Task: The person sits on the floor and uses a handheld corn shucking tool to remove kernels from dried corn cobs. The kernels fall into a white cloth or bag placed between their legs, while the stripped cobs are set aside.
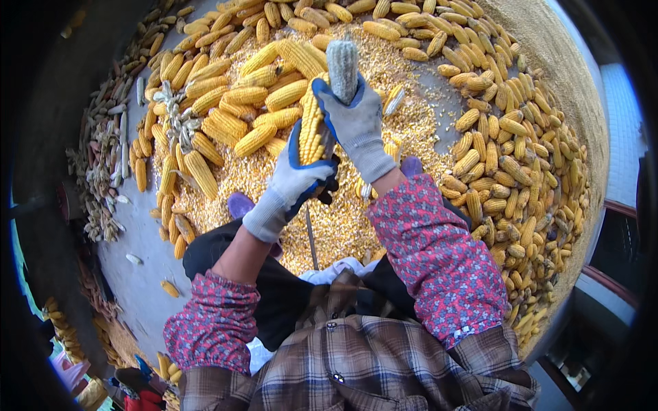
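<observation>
My left hand [298,180], in a grey-white knit glove with a blue coated palm, grips a yellow corn ear [311,126] that points up and away from me. A bare, pale grey corncob [343,69] stands upright in my right hand [354,118], gloved the same way. The two hands are close together, the cob right beside the ear. Part of the ear's right side is hidden by my hands. Below them lies a bed of loose corn kernels [288,241], with a thin dark rod [311,239] between my knees.
Husked ears [277,97] are heaped just beyond my hands. A larger pile of ears [514,169] fills the right side. On the left, stripped cobs and husks [100,159] lie on the grey floor [139,221]. A husk-tied bunch [177,118] rests among the ears.
</observation>
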{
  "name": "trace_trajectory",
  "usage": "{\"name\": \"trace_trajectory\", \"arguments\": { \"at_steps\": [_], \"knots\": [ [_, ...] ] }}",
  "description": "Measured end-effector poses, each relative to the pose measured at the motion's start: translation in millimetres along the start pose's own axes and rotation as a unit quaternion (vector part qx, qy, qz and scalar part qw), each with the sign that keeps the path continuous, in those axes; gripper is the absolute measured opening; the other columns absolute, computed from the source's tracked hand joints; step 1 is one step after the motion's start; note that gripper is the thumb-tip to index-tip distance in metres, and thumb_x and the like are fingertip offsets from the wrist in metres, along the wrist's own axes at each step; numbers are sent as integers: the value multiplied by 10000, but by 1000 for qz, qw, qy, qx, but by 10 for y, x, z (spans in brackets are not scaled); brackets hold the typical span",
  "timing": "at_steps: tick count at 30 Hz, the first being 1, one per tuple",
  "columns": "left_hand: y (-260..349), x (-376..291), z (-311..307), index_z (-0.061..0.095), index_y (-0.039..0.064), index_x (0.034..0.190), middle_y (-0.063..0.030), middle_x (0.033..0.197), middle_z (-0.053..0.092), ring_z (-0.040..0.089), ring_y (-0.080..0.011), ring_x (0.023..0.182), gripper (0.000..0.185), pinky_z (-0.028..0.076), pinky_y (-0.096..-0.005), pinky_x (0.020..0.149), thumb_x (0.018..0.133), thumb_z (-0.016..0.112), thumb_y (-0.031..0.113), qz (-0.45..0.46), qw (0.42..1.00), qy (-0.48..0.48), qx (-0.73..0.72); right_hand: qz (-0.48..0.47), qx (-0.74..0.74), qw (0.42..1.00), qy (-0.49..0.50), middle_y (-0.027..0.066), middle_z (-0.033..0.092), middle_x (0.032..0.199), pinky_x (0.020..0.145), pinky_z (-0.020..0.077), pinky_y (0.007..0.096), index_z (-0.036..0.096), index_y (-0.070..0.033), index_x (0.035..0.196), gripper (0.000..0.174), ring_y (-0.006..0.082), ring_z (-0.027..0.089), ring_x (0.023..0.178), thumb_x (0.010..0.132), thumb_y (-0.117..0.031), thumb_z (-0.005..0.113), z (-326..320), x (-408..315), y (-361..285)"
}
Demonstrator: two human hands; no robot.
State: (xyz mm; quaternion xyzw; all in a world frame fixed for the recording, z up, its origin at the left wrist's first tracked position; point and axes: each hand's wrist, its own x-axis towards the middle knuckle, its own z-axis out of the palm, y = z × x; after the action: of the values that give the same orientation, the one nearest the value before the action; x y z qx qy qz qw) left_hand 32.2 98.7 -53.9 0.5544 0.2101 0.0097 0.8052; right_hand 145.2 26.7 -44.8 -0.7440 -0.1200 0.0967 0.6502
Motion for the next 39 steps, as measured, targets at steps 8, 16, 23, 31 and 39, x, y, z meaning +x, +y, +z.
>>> {"name": "trace_trajectory", "arguments": {
  "at_steps": [8, 16, 23, 31, 39],
  "knots": [
    [-28, -89, 182, 129, 26, 1409, -292, 1141, 515, 533, -396, 1073, 861, 433, -370, 905, 678, 583, 44, 155, 834, 100, 520, 125, 110, 985, -54, 19, 617, 804, 632, 456, 267, 594, -15, 1033, 481, 110, 551, 688, 704, -315, 776, -48, 110, 112],
    [241, -86, 3, 227, 1, 1372, -146, 1111, 552, 571, -186, 938, 859, 486, -301, 780, 630, 656, 57, -43, 978, 21, 202, 249, 126, 959, -48, 39, 596, 744, 554, 497, 296, 567, 13, 934, 505, 141, 575, 613, 697, -381, 775, -259, 238, -101],
    [-158, -156, 14, 155, 50, 1417, -219, 1145, 518, 566, -345, 986, 910, 478, -364, 806, 641, 631, 57, 169, 868, 38, 466, 168, 37, 985, -1, 79, 631, 714, 537, 466, 293, 640, 60, 841, 347, 134, 570, 583, 728, -248, 755, -131, 171, 99],
    [46, -115, -47, 224, 38, 1402, -186, 1039, 576, 601, -280, 911, 859, 479, -346, 784, 643, 623, 19, 221, 870, 31, 440, 249, 168, 952, -64, 27, 580, 750, 564, 456, 288, 641, -9, 962, 478, 117, 538, 613, 703, -392, 759, -415, 310, 52],
    [67, -109, -66, 127, 25, 1416, -245, 1290, 429, 504, -344, 1128, 948, 423, -360, 927, 634, 661, 81, 51, 948, -21, 314, 253, 135, 957, 48, 45, 609, 682, 490, 458, 267, 626, 36, 873, 347, 119, 563, 549, 727, -248, 762, -335, 345, 114]
  ]
}}
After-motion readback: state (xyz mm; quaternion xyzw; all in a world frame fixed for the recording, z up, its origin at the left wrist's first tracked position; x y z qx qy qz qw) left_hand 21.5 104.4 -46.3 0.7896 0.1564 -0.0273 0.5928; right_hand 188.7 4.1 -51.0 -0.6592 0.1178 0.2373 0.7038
